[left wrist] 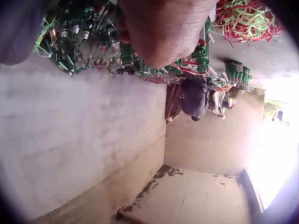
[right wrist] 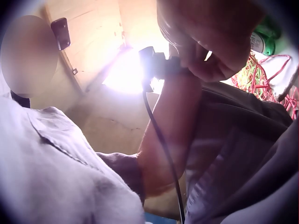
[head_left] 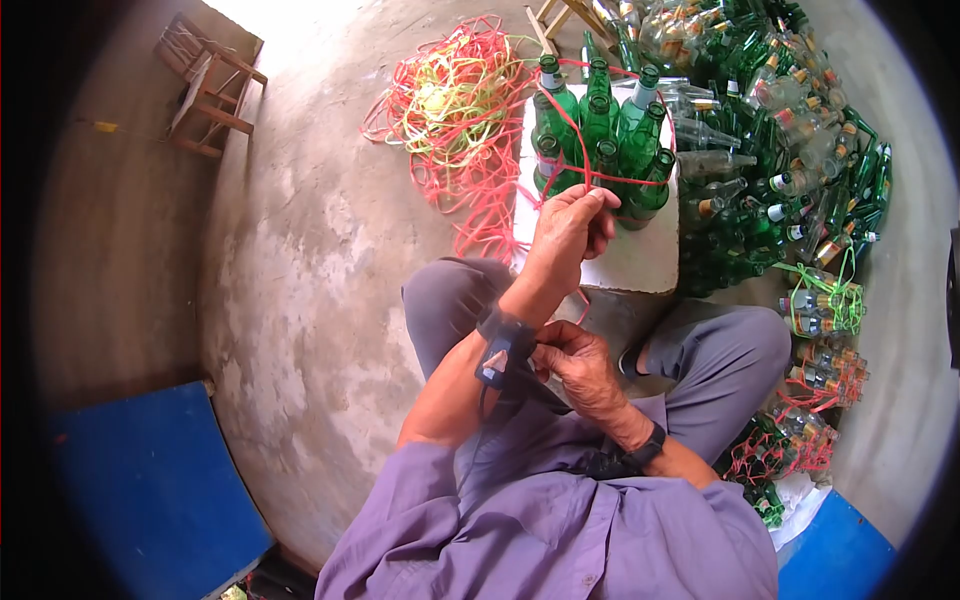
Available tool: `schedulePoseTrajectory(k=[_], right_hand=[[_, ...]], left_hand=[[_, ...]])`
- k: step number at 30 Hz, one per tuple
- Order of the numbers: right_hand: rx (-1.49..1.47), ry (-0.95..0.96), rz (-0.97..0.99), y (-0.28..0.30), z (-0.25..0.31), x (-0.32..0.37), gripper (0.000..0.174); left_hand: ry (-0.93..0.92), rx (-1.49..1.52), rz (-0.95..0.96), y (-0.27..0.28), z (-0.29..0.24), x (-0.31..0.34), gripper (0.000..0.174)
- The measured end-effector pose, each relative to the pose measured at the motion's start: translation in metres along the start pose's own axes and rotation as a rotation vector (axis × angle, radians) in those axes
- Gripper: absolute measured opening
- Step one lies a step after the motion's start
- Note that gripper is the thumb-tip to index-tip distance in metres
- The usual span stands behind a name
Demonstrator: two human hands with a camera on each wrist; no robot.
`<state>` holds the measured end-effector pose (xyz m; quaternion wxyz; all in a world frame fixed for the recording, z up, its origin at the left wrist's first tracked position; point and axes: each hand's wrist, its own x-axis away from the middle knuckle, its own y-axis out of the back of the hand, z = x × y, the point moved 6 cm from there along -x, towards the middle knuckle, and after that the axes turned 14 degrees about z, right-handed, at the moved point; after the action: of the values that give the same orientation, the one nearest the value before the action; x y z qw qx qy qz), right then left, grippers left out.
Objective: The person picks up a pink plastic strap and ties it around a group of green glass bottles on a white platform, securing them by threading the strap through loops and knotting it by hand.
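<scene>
Several upright green bottles [head_left: 600, 125] stand grouped on a white block [head_left: 650, 262], with red strap [head_left: 625, 181] running around and across them. At their near side my left hand [head_left: 572, 238] pinches the strap between thumb and fingers. Below it, beside the left wrist, my right hand [head_left: 588, 375] has its thumb and fingers curled together where a length of red strap comes down; the pinched part is hidden. The left wrist view shows the left hand [left wrist: 163, 32] large in front of bottles. In the right wrist view the right hand [right wrist: 215, 42] is close to the left forearm.
A tangle of red and yellow-green strap [head_left: 450, 110] lies on the floor left of the block. Loose bottles [head_left: 770, 130] are piled at the right, with strapped bundles [head_left: 825, 305] below them. A wooden chair [head_left: 210, 95] stands at the upper left.
</scene>
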<state>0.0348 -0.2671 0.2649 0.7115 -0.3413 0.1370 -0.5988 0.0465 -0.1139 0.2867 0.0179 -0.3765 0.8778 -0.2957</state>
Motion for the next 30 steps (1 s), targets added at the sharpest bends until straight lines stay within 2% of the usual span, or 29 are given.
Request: schedulePoseTrajectory(k=[8, 13, 20, 26, 29, 30], right_hand=[[-0.029, -0.033, 0.005, -0.002, -0.001, -0.002, 0.014], [-0.058, -0.124, -0.002, 0.0, -0.005, -0.005, 0.022], [-0.154, -0.098, 0.039, -0.003, -0.01, -0.011, 0.02], [-0.007, -0.135, 0.096, 0.002, -0.004, -0.01, 0.023], [0.091, -0.17, 0.054, 0.007, 0.001, 0.002, 0.024], [0.136, -0.166, 0.04, 0.009, 0.004, 0.005, 0.03]], left_hand=[[-0.014, 0.133, -0.017, 0.006, 0.002, -0.002, 0.019], [0.002, 0.148, -0.02, 0.006, 0.004, -0.003, 0.02], [-0.004, 0.158, -0.012, 0.011, 0.006, -0.005, 0.021], [0.017, 0.078, -0.005, 0.015, 0.013, -0.008, 0.021], [0.061, -0.008, -0.018, 0.012, 0.018, -0.009, 0.02], [0.052, -0.008, -0.019, 0.011, 0.018, -0.01, 0.02]])
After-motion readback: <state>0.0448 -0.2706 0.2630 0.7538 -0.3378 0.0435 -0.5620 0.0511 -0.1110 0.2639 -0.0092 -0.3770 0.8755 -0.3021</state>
